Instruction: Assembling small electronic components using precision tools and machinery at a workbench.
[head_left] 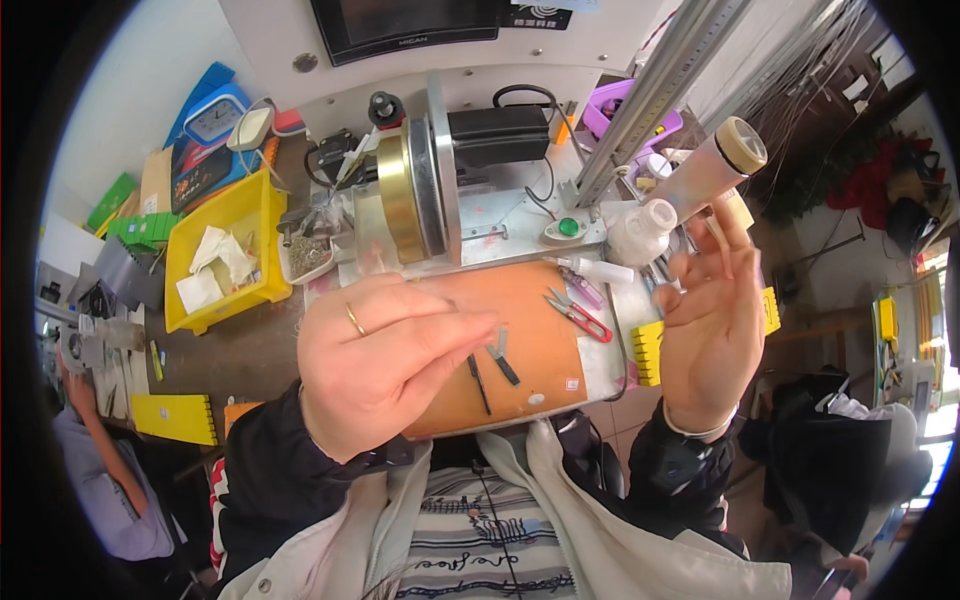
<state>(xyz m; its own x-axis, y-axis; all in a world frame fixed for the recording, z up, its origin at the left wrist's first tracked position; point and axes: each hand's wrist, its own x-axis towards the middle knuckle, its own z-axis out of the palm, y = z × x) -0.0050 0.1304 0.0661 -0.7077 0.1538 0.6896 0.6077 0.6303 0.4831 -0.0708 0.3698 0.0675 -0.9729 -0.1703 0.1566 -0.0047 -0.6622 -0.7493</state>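
Observation:
My left hand (pixel 385 355), with a gold ring on one finger, hovers over the near left part of the orange-brown work mat (pixel 545 345). Its fingertips are pressed together in a pinch; whatever they hold, if anything, is too small to make out. To the right of the mat, my right hand (pixel 712 320) is raised with its fingers loosely bent and apart. Nothing shows in it. Just beyond its fingers stands a tall clear bottle (pixel 705 175) with a beige cap. Tweezers (pixel 480 385), a small dark-handled blade (pixel 505 368) and red-handled thread snips (pixel 585 318) lie on the mat.
A machine with a brass-coloured disc (pixel 400 200) stands behind the mat, a metal post (pixel 650 100) to its right. At left is a yellow bin (pixel 180 290) with crumpled tissue. A white bottle (pixel 640 232) stands at right. Another person's arm (pixel 105 450) shows at far left.

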